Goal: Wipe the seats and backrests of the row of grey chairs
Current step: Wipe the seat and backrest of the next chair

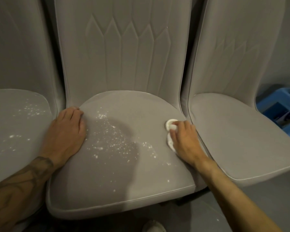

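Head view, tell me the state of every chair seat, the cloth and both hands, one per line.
Left seat: speckled with white powder.
Middle seat: powder across left and centre, sparser on right.
Right seat: no powder visible.
Cloth: white, bunched, on Middle seat's right edge.
Left hand: flat on Middle seat's left edge.
Right hand: grips Cloth.

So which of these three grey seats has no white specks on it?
The right-hand seat, next to the blue plastic object. The middle seat and the left seat are both speckled white.
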